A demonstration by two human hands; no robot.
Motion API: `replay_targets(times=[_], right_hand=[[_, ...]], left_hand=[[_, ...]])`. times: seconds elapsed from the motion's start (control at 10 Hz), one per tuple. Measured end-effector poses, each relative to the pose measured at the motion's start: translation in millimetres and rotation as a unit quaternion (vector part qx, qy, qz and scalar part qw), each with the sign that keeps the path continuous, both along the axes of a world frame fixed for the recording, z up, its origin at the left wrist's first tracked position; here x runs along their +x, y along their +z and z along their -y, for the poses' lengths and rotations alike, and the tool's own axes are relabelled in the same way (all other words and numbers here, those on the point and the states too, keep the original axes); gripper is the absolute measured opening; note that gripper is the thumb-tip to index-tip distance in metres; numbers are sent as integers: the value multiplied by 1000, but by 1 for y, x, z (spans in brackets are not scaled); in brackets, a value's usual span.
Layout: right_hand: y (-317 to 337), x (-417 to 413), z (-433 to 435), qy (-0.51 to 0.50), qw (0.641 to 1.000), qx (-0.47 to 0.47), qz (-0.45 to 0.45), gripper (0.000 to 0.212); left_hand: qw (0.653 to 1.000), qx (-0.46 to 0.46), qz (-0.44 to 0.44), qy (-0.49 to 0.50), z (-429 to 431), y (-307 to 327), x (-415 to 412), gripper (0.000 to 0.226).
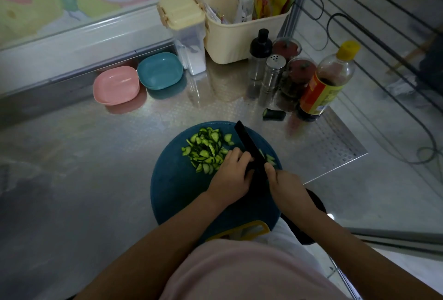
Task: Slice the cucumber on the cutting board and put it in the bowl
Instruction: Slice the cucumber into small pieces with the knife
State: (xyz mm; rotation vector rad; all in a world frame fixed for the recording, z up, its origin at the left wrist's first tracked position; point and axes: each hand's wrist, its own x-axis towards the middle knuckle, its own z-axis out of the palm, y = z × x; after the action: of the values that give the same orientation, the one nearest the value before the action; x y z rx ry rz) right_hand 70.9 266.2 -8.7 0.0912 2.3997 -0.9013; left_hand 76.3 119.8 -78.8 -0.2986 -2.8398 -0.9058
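A person stands at a steel table (pixel 96 155), both hands on a round blue board (pixel 172 191). The right hand (pixel 287 185) grips a black knife (pixel 248 146), forefinger laid along the blade. The blade's long axis runs away from the body, tip leaning slightly left. The left hand (pixel 230 176) sits curled against the blade's left face. Whether it pins a last piece of cucumber cannot be told, as the fingers hide what lies under them.

The slices (pixel 206 151) lie heaped on the far left part of the board, just beyond the left hand's knuckles. A few more pieces (pixel 271 159) lie to the right of the blade. A cut stub (pixel 274 114) rests off the board, near a sauce bottle (pixel 323 84).

Slicing looks nearly finished, and the transfer is not yet begun. The pink bowl (pixel 116 85) and teal bowl (pixel 160 69) stand side by side at the back wall, well apart from the board, up and to the left. The left hand is the nearer to both heap and bowls, and bare table lies between them. To the right, jars and shakers crowd the rear corner and the table's edge falls close beside the board, so that side offers less room.
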Motion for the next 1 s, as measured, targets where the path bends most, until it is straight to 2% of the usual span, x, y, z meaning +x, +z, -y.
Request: replay_targets(times=[0.1, 0.2, 0.3, 0.5, 0.8, 0.9, 1.0], right_hand=[[-19, 0, 2, 28, 997, 13, -66, 29], [-11, 3, 1, 4, 1000, 7, -24, 72], [-15, 1, -3, 45, 996, 11, -79, 74], [-3, 6, -12, 57, 993, -9, -104, 73], [-12, 10, -11, 71, 990, -8, -122, 72], [-17, 6, -7, 56, 993, -1, -100, 74], [-22, -1, -1, 68, 994, 21, -84, 54]], left_hand=[[1000, 6, -1, 3, -1, 0, 0, 18], [1000, 7, -4, -1, 0, -1, 1, 17], [1000, 6, -6, -4, 0, -1, 2, 17], [1000, -5, -12, 4, -1, 0, 0, 15], [1000, 0, 1, 5, -1, 0, 0, 15], [1000, 12, 3, 4, -1, 1, 0, 14], [1000, 16, -1, -2, 0, 0, 0, 15]])
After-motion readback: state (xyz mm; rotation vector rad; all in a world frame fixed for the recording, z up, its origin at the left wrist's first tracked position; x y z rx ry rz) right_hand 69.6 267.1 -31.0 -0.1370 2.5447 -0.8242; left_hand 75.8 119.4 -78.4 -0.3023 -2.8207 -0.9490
